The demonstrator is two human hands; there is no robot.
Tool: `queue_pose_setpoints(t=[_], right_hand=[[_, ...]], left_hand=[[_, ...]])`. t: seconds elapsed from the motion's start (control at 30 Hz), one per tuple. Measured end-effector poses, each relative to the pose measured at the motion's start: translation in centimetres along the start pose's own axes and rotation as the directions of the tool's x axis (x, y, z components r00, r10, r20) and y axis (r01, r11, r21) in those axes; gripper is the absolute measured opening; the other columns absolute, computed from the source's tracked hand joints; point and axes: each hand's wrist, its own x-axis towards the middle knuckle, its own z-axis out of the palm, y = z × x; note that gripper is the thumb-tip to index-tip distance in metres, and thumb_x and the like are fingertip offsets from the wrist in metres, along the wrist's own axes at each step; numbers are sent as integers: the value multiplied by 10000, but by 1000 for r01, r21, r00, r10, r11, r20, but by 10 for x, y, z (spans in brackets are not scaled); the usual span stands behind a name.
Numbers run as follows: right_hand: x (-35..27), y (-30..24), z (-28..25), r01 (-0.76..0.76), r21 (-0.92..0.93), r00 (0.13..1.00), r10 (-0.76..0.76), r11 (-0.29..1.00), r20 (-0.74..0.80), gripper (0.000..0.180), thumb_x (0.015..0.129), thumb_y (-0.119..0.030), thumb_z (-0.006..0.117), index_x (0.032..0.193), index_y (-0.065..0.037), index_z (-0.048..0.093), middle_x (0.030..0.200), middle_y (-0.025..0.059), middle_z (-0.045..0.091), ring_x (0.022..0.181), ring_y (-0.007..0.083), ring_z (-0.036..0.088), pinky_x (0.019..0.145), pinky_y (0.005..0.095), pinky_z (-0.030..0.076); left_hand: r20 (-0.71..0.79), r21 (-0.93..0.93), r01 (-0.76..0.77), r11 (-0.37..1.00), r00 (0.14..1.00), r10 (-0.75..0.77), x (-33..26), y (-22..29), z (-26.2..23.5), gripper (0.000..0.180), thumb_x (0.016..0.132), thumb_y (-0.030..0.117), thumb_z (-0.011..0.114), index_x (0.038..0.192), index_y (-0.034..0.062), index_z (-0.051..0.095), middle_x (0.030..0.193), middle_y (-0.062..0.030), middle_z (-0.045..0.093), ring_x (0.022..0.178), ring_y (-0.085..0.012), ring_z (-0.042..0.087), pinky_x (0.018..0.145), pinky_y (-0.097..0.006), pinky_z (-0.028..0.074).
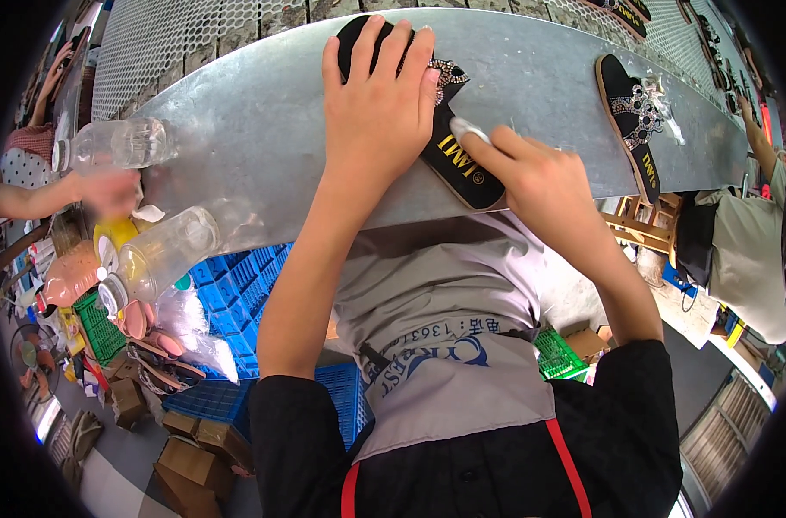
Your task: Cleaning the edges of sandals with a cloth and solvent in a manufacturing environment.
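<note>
A black slide sandal (464, 164) with a jeweled strap and gold lettering on its insole lies slantwise on the metal table. My left hand (377, 112) is spread flat over its toe end, fingers apart, and covers much of the strap. At the heel end, my right hand (540, 173) is closed, with a white cloth (469, 131) around the extended index fingertip. That cloth touches the insole beside the lettering. A second, similar sandal (628, 121) rests farther right, with a crumpled clear wrapping (667, 112) at its strap.
Clear plastic bottles (121, 142) lie at the table's left end, near another person's blurred hand (108, 192). Blue crates (238, 289) stand below. Beyond the metal tabletop (255, 112) runs a mesh surface (151, 60) bearing more sandals at right. Another person stands at right.
</note>
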Motion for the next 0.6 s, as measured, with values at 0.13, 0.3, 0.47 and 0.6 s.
queue_pose_setpoints(t=[0.13, 0.3, 0.47, 0.6], right_hand=[[-4, 3, 2, -32, -5, 999, 32, 999, 11, 446, 837, -69, 648, 1272, -168, 661, 920, 44, 601, 775, 244, 718, 592, 395, 559], [-7, 1, 2, -12, 36, 1000, 13, 999, -9, 493, 831, -52, 651, 1306, -184, 656, 917, 49, 596, 770, 254, 721, 594, 397, 561], [-6, 2, 2, -57, 60, 998, 56, 997, 4, 489, 827, -50, 654, 1294, -196, 668, 914, 47, 601, 771, 272, 724, 583, 408, 563], [-10, 4, -1, -39, 42, 999, 38, 998, 26, 469, 817, -43, 660, 1262, -190, 685, 927, 43, 610, 771, 286, 723, 580, 416, 562]], left_hand=[[-16, 16, -2, 1000, 1000, 2, 4, 2, 2, 364, 1022, 287, 581, 1344, 129, 639, 1390, -63, 635, 1393, -296, 499, 1184, -591, 302], [23, 25, 4, 1000, 1000, -5, -1, 3, -3, 380, 1058, 285, 529, 1395, 136, 620, 1421, -60, 630, 1416, -289, 481, 1200, -572, 285], [33, 26, -9, 1000, 999, 8, 3, 6, 1, 383, 1064, 277, 517, 1406, 136, 614, 1428, -59, 626, 1413, -293, 483, 1205, -576, 279], [-4, 14, -2, 1000, 1000, 2, -1, 1, 0, 377, 1051, 277, 539, 1390, 134, 620, 1419, -57, 628, 1405, -288, 492, 1196, -569, 294]])
